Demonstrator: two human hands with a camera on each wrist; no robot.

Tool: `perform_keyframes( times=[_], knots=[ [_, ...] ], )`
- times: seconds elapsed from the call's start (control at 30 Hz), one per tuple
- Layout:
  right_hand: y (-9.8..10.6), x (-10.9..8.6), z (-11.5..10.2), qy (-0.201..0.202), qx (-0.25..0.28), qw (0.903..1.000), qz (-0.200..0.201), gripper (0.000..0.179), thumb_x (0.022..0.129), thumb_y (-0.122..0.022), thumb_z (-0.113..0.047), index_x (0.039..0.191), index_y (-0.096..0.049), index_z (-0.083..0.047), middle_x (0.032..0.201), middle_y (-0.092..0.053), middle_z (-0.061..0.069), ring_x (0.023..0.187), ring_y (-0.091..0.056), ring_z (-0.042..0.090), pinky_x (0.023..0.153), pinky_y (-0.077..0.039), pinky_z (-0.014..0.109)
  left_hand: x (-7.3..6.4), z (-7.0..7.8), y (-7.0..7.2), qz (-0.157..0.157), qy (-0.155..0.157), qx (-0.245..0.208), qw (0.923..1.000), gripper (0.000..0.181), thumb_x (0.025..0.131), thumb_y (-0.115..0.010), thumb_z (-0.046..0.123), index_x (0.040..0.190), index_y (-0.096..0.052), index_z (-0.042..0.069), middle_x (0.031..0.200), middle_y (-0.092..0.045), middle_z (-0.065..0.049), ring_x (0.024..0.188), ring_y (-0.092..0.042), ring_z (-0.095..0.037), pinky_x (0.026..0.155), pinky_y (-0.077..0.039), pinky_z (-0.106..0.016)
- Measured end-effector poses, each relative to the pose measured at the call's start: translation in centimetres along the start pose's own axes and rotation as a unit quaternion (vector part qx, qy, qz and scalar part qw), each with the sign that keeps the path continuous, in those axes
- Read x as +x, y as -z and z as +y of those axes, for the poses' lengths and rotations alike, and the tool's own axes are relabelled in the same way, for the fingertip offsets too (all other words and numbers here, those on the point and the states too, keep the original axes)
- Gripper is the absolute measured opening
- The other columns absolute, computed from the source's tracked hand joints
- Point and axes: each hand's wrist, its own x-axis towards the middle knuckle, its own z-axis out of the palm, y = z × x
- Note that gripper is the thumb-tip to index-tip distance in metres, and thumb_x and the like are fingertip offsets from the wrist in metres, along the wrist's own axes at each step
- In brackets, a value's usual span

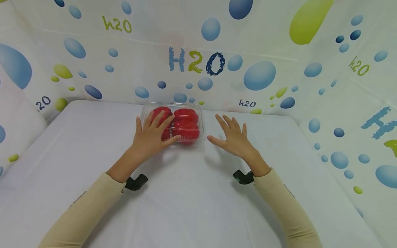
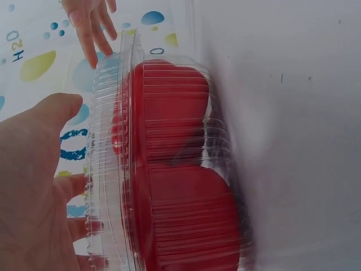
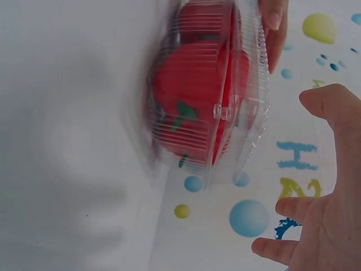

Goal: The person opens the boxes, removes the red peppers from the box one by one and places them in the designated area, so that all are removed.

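Observation:
A clear plastic clamshell container (image 1: 201, 134) stands at the back of the table with several red bell peppers (image 1: 185, 129) inside. One pepper's green stem (image 3: 183, 113) shows through the plastic in the right wrist view. The lid looks closed. My left hand (image 1: 152, 134) spreads its fingers over the container's left part; in the left wrist view they lie beside the lid, and I cannot tell whether they touch it. My right hand (image 1: 232, 137) hovers to the right of the container, apart from it, fingers spread and holding nothing.
A white cloth covers the table (image 1: 186, 206). Behind it hangs a white curtain (image 1: 149, 41) printed with blue and green drops and H2O lettering, which also runs along both sides. Dark wrist devices (image 1: 136, 182) sit at both sleeve cuffs.

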Motion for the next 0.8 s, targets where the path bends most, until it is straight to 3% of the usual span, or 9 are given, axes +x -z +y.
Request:
perform_keyframes(
  times=[0.8],
  knots=[
    [-1.8,0.3,-0.4,0.014,0.054,0.9984,0.007,0.086,0.090,-0.055,-0.058,0.157,-0.013,-0.026,0.162,-0.016,0.009,0.148,-0.010,0.035,0.113,0.002,0.068,-0.1,-0.3,-0.9,0.012,-0.001,0.014,0.9998,0.080,0.085,-0.069,0.047,0.150,-0.038,0.012,0.157,-0.026,-0.019,0.145,-0.011,-0.042,0.113,-0.001,-0.069]
  ],
)
